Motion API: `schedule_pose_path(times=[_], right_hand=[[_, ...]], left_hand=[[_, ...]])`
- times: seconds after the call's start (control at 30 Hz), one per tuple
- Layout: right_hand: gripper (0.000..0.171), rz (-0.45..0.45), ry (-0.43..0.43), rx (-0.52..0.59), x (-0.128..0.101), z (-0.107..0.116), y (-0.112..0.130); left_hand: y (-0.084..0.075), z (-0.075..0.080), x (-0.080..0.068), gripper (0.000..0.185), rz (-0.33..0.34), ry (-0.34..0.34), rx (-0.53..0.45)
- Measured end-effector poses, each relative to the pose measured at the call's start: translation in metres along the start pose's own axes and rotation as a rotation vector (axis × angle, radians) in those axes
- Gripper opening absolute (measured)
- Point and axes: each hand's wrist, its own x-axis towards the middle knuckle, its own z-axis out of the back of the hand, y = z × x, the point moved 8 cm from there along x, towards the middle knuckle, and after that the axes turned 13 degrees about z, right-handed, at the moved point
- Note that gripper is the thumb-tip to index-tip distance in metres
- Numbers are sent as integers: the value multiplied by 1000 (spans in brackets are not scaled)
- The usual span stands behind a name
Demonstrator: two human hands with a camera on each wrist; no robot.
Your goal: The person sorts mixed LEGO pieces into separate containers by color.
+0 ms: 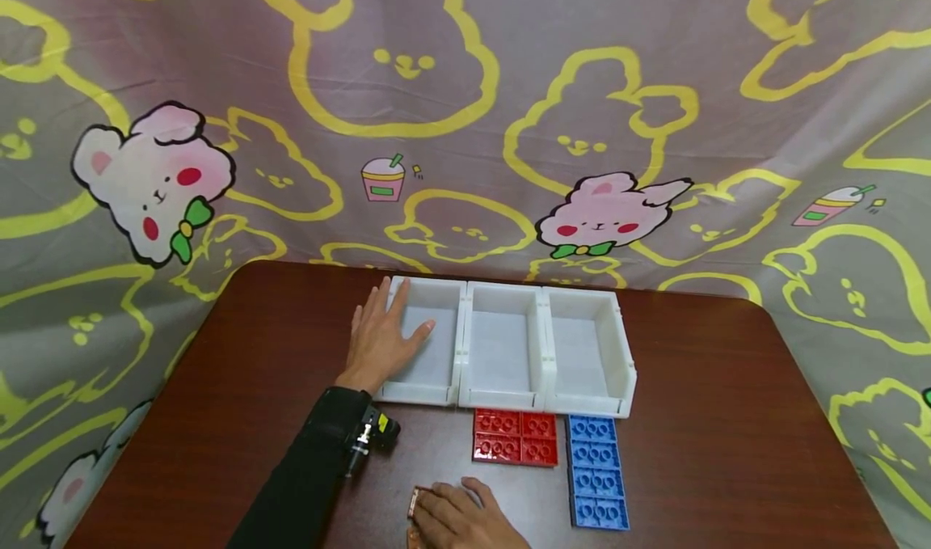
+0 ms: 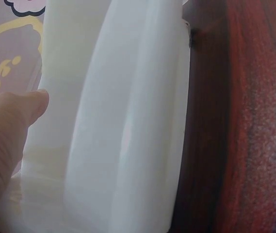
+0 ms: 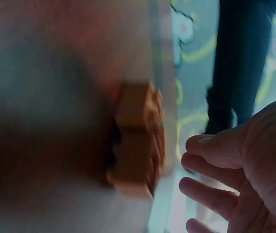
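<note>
Orange bricks (image 1: 416,510) lie at the near edge of the table (image 1: 698,420), under the right hand (image 1: 465,521); whether its fingers grip one cannot be told. Head view: the left hand (image 1: 380,337) rests flat on the left bin (image 1: 429,340), fingers straight, holding nothing. All three bins look empty; red bricks (image 1: 515,437) and blue bricks (image 1: 596,472) wait in front, so sorting seems not begun. Left wrist view: white bin wall (image 2: 128,126) beside the thumb. Right wrist view: blurred orange brick (image 3: 138,141) near loosely bent fingers (image 3: 215,145).

light: even, soft | head view: sharp, edges bowed | wrist views: close, blurred, right worst
</note>
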Motion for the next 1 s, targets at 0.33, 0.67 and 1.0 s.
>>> schedule_pose_path(times=[0.33,0.67,1.0], right_hand=[[67,-33,82,36,12,-7,-19],[43,-86,69,17,25,-2,-60],[44,-99,123,38,28,-3,-82]], left_hand=[[0,1,0,84,-9,-3,2],[0,0,-2,84,-14,5,-8],[1,0,-1,84,-10,10,-7]])
